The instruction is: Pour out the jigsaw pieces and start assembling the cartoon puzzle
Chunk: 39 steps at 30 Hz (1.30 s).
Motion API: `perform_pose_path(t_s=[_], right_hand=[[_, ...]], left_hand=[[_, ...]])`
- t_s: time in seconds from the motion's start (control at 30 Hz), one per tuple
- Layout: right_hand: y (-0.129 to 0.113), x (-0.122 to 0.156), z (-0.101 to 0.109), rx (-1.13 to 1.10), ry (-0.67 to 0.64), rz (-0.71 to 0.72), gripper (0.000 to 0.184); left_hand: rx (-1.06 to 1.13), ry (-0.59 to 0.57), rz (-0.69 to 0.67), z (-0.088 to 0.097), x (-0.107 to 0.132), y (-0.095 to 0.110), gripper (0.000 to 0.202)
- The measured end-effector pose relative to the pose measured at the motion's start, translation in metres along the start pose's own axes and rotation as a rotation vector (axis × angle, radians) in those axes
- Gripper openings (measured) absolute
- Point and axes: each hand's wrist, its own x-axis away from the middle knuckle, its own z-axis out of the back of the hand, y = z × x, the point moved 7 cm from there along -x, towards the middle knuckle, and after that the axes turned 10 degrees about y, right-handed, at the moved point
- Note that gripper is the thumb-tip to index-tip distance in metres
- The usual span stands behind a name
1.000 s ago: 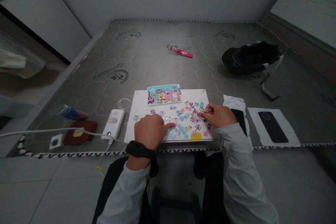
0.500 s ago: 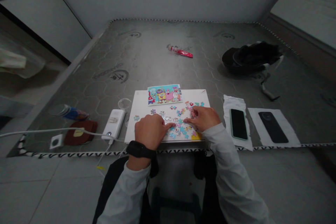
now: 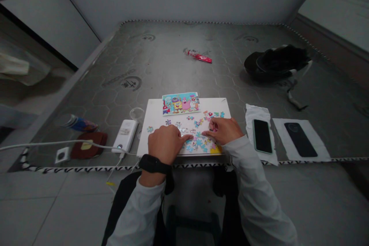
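Note:
On a white board (image 3: 154,117) lie several small jigsaw pieces (image 3: 198,123), many of them pale blue, with some joined near the front edge. My left hand (image 3: 165,142), with a black band on the wrist, rests over the board's left front; its thumb stretches out onto the pieces and its other fingers are mostly hidden. From the right, my right hand (image 3: 225,130) reaches in with curled fingers around a small pinkish piece, partly hidden, its thumb pointing left at the joined pieces. A colourful cartoon picture card (image 3: 181,103) lies at the board's back.
Left of the board are a white power bank (image 3: 125,136) with a cable, a brown pouch (image 3: 88,146), a small white cube (image 3: 62,155) and a blue bottle (image 3: 82,123). Two phones (image 3: 262,135) lie on tissues at right. A dark cap (image 3: 273,63) and a red wrapper (image 3: 200,57) lie farther back.
Both hands stay in nearly the same place. My right fingers have shifted very slightly, and a bit of pink shows among them.

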Motion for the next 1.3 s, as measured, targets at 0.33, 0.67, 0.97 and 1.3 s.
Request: perform_pose_path(t_s=[0.33,0.67,0.97,1.3], right_hand=[[-0.003,-0.001,0.001,0.026,-0.037,0.077,0.026],[-0.008,0.000,-0.008,0.032,-0.060,0.197,0.032],[-0.022,0.004,-0.002,0.068,-0.082,0.270,0.015],[-0.015,0.003,-0.004,0.051,-0.150,0.247,0.036]], left_hand=[[-0.001,-0.005,0.007,-0.001,0.000,0.000,0.064],[-0.011,-0.002,0.023,0.001,0.000,0.001,0.059],[-0.005,0.003,0.018,0.000,0.000,0.001,0.060],[-0.009,0.009,0.013,0.002,0.001,0.002,0.059]])
